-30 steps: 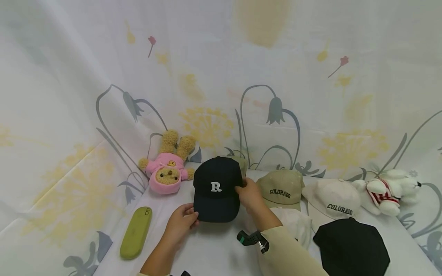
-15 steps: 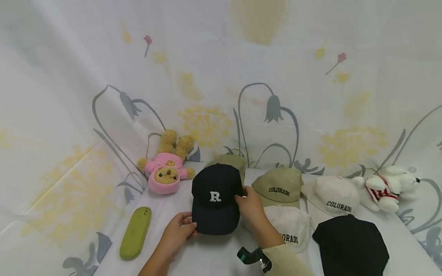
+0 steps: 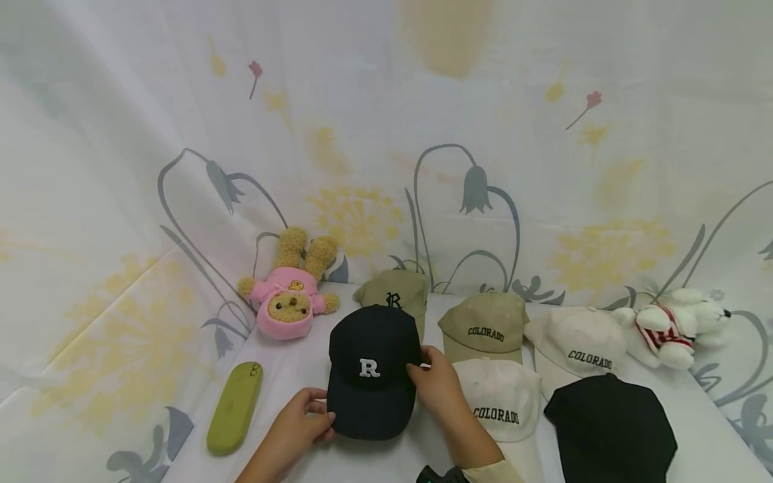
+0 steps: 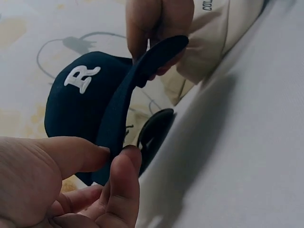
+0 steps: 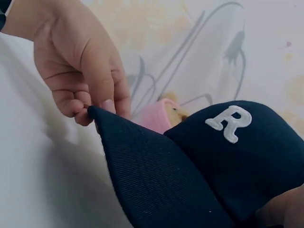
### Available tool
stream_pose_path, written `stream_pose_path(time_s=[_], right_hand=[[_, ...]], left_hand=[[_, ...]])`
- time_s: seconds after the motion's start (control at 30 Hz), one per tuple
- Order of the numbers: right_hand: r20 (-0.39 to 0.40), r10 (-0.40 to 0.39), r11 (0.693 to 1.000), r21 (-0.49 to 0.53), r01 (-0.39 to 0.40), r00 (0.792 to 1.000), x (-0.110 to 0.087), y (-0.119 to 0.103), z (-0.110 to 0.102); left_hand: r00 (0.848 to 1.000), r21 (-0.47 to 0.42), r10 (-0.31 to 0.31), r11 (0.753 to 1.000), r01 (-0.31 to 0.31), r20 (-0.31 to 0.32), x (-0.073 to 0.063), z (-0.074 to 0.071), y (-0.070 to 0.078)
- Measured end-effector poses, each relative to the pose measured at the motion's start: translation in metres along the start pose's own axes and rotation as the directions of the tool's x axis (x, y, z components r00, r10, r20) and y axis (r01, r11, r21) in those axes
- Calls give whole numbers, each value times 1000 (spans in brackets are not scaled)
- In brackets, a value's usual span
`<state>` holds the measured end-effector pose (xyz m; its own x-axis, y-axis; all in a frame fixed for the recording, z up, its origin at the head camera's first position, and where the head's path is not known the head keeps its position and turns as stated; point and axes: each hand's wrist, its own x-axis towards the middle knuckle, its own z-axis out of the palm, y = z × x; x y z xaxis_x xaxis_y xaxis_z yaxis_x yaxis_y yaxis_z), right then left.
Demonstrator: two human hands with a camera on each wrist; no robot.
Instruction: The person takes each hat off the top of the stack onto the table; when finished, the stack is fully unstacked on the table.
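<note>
Between both hands is a dark navy baseball cap (image 3: 373, 362) with a white letter R on its front, its brim toward the person. My left hand (image 3: 300, 422) pinches the brim's left edge; in the left wrist view the thumb (image 4: 80, 154) lies on top and fingers sit under it. On the opposite side my right hand (image 3: 439, 384) grips the cap's edge near where brim and crown meet. The cap is held off the white surface, with a shadow below it in both wrist views. Behind it lies a khaki cap (image 3: 395, 287) with a dark R, partly hidden.
To the right lie a khaki COLORADO cap (image 3: 486, 322), two cream COLORADO caps (image 3: 582, 342) and a black cap (image 3: 612, 429). A pink-hooded plush toy (image 3: 291, 302) is back left, a green case (image 3: 235, 408) front left, and a white plush dog (image 3: 673, 329) back right.
Both hands have brought the navy cap toward the person and slightly left. More of the khaki R cap behind it and of the front cream cap shows now.
</note>
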<state>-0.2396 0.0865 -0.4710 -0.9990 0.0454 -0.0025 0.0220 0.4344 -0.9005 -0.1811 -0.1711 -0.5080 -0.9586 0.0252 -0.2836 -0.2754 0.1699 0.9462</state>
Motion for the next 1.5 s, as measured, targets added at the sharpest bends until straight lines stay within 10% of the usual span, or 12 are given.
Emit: stream_pose_path(time_s=[0.53, 1.2, 1.5], right_hand=[[42, 58, 998, -20, -57, 997, -23, 24, 6], [72, -11, 997, -73, 17, 997, -29, 42, 18], [28, 3, 995, -95, -1, 1000, -37, 45, 23]], left_hand=[[997, 193, -36, 981, 21, 73, -10, -8, -12], [980, 364, -199, 911, 192, -19, -14, 1, -7], [980, 344, -197, 919, 192, -22, -20, 4, -6]])
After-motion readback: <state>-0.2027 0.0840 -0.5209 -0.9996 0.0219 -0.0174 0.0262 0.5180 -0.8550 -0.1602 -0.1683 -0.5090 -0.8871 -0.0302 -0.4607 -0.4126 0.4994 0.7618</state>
